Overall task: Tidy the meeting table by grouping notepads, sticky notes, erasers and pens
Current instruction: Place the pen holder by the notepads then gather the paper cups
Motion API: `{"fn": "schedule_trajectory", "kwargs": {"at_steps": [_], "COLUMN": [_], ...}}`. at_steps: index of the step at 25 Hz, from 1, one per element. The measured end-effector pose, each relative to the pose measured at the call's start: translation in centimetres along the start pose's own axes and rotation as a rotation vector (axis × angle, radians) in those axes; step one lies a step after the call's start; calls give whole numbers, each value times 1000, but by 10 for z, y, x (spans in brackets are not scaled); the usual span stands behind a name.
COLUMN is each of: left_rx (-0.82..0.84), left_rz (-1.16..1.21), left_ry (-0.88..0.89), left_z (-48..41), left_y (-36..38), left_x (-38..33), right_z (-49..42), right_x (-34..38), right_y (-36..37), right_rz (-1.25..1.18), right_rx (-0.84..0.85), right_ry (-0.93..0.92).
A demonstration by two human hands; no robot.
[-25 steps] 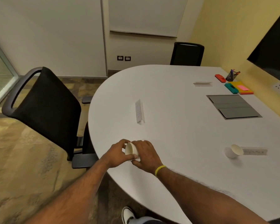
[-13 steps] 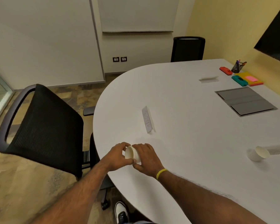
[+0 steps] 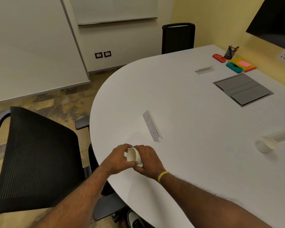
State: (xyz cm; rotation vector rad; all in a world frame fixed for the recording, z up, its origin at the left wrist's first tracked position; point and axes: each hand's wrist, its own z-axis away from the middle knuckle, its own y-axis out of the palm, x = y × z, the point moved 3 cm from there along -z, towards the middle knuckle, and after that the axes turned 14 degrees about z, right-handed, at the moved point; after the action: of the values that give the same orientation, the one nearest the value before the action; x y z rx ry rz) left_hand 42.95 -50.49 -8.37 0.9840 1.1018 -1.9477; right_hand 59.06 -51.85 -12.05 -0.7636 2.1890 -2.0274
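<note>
Near edge of the white desk (image 3: 196,112): left hand (image 3: 118,159) and right hand (image 3: 147,159), both closed around one paper cup (image 3: 133,156), tipped on its side with its open mouth toward the left hand. Yellow band (image 3: 162,176) on the right wrist.

Far right corner, grouped near the wall: mesh pen holder (image 3: 229,53) upright, with pens; red eraser (image 3: 219,57) just beside it on the left; green eraser (image 3: 234,67) lying against a yellow notepad (image 3: 237,60); pink sticky notes (image 3: 244,64) on top of the pad.

Elsewhere on the desk: folded name card (image 3: 152,125) just beyond the hands; second name card (image 3: 204,69) near the stationery; grey cable hatch (image 3: 243,89); second paper cup (image 3: 266,145) lying on its side at right, well apart from the hands.

Beside the desk: black mesh chair (image 3: 34,158) at left; another black chair (image 3: 178,37) at the far end.
</note>
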Motion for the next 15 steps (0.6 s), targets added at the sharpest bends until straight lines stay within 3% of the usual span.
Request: {"fn": "schedule_trajectory", "kwargs": {"at_steps": [7, 11, 15], "left_rx": [100, 158, 78], "left_rz": [-11, -6, 134], "left_ry": [71, 118, 71], "left_z": [-7, -6, -12], "left_y": [-45, -80, -117], "left_x": [6, 14, 30], "right_z": [-9, 2, 2], "right_x": [24, 38, 47], "right_y": [0, 3, 10], "right_rz": [23, -165, -366], "right_rx": [-45, -92, -157], "right_ry": [201, 431, 713]}}
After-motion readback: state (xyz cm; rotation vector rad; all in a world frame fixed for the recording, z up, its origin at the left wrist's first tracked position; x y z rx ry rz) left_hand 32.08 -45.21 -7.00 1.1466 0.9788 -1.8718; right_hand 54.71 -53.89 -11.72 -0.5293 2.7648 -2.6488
